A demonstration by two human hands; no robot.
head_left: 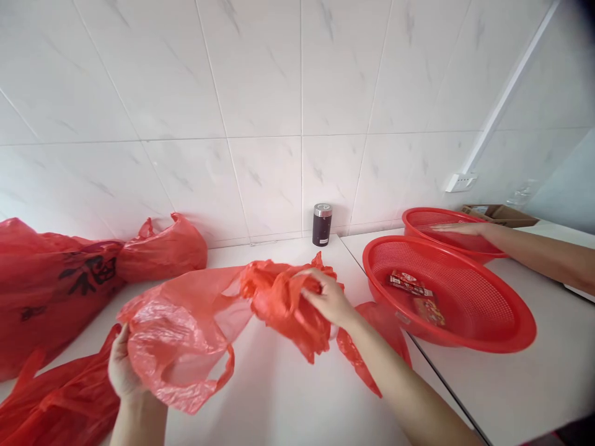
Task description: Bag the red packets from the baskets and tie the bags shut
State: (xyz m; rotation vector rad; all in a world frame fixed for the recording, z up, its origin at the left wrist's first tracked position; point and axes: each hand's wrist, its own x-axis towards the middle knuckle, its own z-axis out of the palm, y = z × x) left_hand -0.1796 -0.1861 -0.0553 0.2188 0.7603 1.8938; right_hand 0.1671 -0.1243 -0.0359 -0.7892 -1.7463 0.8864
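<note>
My left hand [124, 370] is closed on the edge of a thin, see-through red plastic bag [179, 347], its loop handle hanging at the lower right. The bag spreads loosely above the white table. My right hand [328, 298] pinches a crumpled bunch of red plastic bags [283, 297], darker than the spread one. Where the spread bag meets the bunch, I cannot tell whether they are joined. Another flat red bag [379, 328] lies on the table under my right forearm.
Full red bags [160, 251] stand on the left. At the right, a red basket [465, 297] holds several small packets [411, 284]. A co-worker's hand [458, 228] reaches over a second basket [430, 217]. A dark tumbler [321, 226] and a cardboard box [504, 215] stand near the wall.
</note>
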